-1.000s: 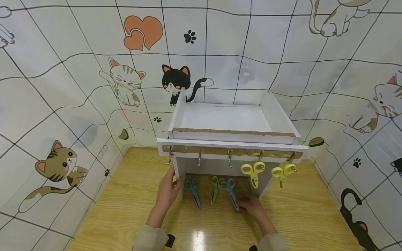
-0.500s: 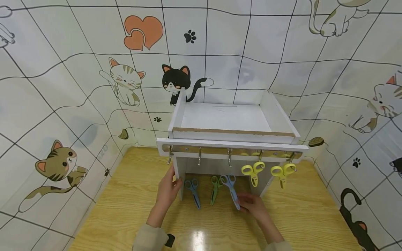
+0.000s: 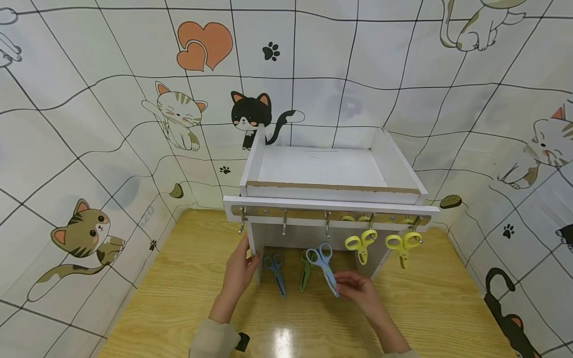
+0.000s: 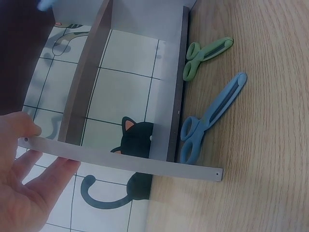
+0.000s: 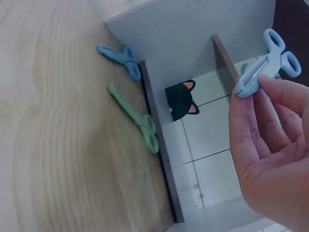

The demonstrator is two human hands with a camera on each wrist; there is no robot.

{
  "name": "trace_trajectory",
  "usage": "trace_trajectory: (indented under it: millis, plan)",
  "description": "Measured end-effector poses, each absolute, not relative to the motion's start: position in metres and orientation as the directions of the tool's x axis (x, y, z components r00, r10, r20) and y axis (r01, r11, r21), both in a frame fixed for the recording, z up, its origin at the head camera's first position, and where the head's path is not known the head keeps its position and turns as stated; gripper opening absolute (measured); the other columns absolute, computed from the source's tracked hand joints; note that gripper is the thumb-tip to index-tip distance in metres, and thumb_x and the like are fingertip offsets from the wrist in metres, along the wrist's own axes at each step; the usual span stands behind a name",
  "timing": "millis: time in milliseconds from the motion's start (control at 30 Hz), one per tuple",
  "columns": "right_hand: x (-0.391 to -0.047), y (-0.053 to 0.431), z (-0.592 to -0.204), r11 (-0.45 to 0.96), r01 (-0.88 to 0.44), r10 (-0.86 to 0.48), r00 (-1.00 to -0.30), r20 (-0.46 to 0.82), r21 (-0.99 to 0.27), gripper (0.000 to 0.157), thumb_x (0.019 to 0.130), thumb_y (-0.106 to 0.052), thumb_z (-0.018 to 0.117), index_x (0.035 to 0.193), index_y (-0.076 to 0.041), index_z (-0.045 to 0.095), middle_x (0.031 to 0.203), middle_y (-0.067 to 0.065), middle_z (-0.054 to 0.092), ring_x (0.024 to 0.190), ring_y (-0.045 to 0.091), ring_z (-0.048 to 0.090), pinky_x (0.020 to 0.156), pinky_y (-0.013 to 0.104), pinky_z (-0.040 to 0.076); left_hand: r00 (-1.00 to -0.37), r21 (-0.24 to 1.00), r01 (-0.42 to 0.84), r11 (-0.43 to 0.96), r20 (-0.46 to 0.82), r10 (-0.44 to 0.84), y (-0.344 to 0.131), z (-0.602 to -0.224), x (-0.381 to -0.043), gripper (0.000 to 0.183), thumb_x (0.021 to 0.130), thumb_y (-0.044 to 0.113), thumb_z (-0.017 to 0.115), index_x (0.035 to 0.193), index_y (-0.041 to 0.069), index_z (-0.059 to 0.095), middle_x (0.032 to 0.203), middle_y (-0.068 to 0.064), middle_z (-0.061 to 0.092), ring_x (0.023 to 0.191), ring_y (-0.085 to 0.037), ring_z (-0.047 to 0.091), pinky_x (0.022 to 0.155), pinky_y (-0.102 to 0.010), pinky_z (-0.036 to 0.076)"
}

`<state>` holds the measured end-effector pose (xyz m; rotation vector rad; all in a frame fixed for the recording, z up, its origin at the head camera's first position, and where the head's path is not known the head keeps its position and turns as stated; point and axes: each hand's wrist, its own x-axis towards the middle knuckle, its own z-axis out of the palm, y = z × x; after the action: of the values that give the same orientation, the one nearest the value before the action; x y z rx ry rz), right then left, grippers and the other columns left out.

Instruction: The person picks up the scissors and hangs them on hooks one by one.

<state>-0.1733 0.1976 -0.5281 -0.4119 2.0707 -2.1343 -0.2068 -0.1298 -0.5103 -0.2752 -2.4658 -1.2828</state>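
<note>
My right hand (image 3: 360,293) pinches light blue scissors (image 3: 326,266) by the blade end between thumb and fingers, handle loops pointing up and away. In the right wrist view these scissors (image 5: 265,65) are held up off the table. My left hand (image 3: 239,271) grips the left side panel of the white shelf (image 3: 257,251); in the left wrist view its thumb and fingers (image 4: 53,179) straddle the panel's edge. Green scissors (image 3: 306,273) and a second pair of blue scissors (image 3: 276,273) lie on the table under the shelf, loops toward the back.
Along the shelf's front runs a hook rail (image 3: 309,217) with several metal hooks. Yellow scissors (image 3: 361,243) and another yellow pair (image 3: 404,246) hang on its right hooks. A white tray-like top (image 3: 320,166) sits above, and cat-patterned sheeting (image 3: 322,54) surrounds the wooden table (image 3: 179,298).
My right hand has lifted the light blue scissors off the table and shifted them slightly left, so they now overlap the green pair. My left hand stays on the panel.
</note>
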Motion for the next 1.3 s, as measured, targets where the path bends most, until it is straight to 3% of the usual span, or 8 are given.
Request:
trace_trajectory:
  millis: [133,400,767,1300]
  plan:
    - [-0.171,0.195,-0.520,-0.063,-0.151,-0.279,-0.946,0.163,-0.987,0.019,0.090,0.008,0.063,0.108,0.006,0.068,0.095,-0.015,0.074,0.084,0.000,0.069,0.071,0.017,0.060,-0.918,0.751,0.335,0.570,0.397,0.016,-0.130,-0.511,-0.207,0.073,0.093,-0.003,0.062,0.157,0.018,0.031,0.139,-0.017,0.058,0.125,-0.040,0.060,0.085,-0.045,0.063]
    - [-0.170,0.191,-0.503,-0.150,-0.237,-0.285,-0.919,0.271,-0.960,0.033,0.089,0.012,0.061,0.105,-0.013,0.075,0.098,-0.015,0.075,0.087,-0.001,0.069,0.074,0.015,0.059,-0.911,0.745,0.351,0.567,0.412,0.022,-0.130,-0.511,-0.208,0.073,0.093,-0.004,0.061,0.156,0.016,0.031,0.139,-0.019,0.058,0.123,-0.041,0.060,0.085,-0.048,0.063]
    - [-0.167,0.182,-0.484,-0.230,-0.345,-0.259,-0.879,0.400,-0.910,0.038,0.088,0.018,0.059,0.106,-0.012,0.074,0.102,-0.012,0.075,0.089,0.000,0.070,0.073,0.014,0.059,-0.916,0.752,0.340,0.565,0.401,0.018,-0.130,-0.510,-0.208,0.072,0.093,-0.003,0.062,0.156,0.018,0.033,0.138,-0.019,0.059,0.124,-0.041,0.060,0.085,-0.047,0.063]
    - [-0.166,0.172,-0.462,-0.190,-0.379,-0.142,-0.902,0.408,-0.905,0.033,0.087,0.016,0.062,0.102,-0.010,0.076,0.098,-0.011,0.076,0.083,0.001,0.069,0.069,0.014,0.059,-0.924,0.764,0.322,0.559,0.382,0.011,-0.129,-0.511,-0.208,0.072,0.093,-0.004,0.062,0.155,0.019,0.034,0.139,-0.016,0.059,0.125,-0.039,0.059,0.087,-0.046,0.063]
